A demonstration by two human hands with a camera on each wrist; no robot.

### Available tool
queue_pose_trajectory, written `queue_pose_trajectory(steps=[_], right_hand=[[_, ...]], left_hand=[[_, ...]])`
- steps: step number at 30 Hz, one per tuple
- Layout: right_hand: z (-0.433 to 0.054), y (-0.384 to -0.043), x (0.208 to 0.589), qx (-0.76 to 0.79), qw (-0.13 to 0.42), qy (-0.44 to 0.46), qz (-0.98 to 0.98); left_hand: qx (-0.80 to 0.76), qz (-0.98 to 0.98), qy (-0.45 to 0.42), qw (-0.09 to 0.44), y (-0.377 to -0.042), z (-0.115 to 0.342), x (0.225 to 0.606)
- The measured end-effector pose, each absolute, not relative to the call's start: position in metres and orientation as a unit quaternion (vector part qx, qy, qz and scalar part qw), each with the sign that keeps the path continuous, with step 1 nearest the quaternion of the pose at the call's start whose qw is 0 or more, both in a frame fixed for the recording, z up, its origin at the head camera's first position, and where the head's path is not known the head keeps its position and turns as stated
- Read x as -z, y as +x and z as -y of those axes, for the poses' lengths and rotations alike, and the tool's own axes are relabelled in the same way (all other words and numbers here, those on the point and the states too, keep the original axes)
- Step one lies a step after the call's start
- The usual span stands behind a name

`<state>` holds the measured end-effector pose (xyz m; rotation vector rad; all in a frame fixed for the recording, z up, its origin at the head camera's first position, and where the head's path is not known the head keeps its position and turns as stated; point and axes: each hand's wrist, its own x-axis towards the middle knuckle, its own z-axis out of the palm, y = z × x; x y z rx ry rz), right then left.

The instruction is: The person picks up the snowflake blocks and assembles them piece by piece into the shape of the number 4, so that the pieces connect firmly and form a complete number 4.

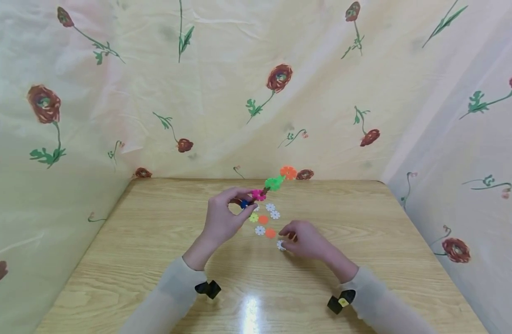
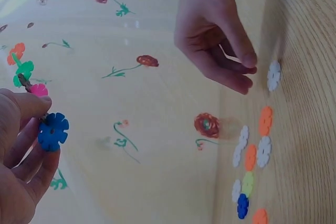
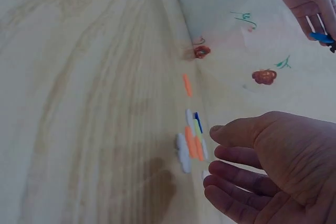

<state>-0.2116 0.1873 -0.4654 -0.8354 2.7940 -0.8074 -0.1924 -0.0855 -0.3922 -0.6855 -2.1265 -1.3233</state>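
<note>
My left hand (image 1: 223,217) grips a chain of linked notched plastic discs between thumb and fingers, above the table. The chain's blue disc (image 2: 53,131) sits at the fingertips; beyond it come brown pieces, a pink disc (image 1: 259,195), a green disc (image 1: 273,184) and an orange disc (image 1: 288,173) at the far end. My right hand (image 1: 307,240) hovers over the table with loosely bent fingers and nothing between them. Nearest to it is a white disc (image 2: 274,75) lying flat, apart from the fingers in the left wrist view.
Loose discs lie on the wooden table (image 1: 156,236) between the hands: orange (image 1: 270,233), white (image 1: 260,230), yellow (image 1: 253,217) and a dark blue one (image 2: 242,206), several in all. A flowered cloth (image 1: 222,93) hangs behind the table and at both sides.
</note>
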Motion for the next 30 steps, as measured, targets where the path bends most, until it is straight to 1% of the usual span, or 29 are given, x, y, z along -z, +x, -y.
queue_pose_trajectory(steps=[5,11,19,21,23,24,28,30], right_hand=[[-0.184,-0.211,0.476,0.235,0.050,-0.302,-0.923],[-0.180,-0.210,0.480,0.209,0.036,-0.299,-0.930],[-0.177,-0.211,0.472,0.232,0.072,-0.264,-0.933],[-0.177,-0.212,0.466,0.253,0.067,-0.262,-0.929],[-0.176,-0.213,0.457,0.283,0.038,-0.272,-0.919],[-0.175,-0.213,0.452,0.300,0.013,-0.281,-0.912],[-0.169,-0.213,0.431,0.389,-0.109,-0.324,-0.856],[-0.165,-0.212,0.423,0.430,-0.157,-0.343,-0.820]], left_hand=[[0.493,0.786,-0.257,0.272,-0.193,0.085,0.392],[0.495,0.782,-0.261,0.275,-0.193,0.084,0.392],[0.508,0.776,-0.264,0.264,-0.192,0.081,0.392],[0.506,0.777,-0.263,0.265,-0.192,0.080,0.391],[0.505,0.779,-0.261,0.266,-0.192,0.079,0.391],[0.506,0.778,-0.260,0.265,-0.191,0.078,0.391],[0.527,0.773,-0.252,0.247,-0.191,0.077,0.391],[0.544,0.767,-0.248,0.232,-0.191,0.077,0.391]])
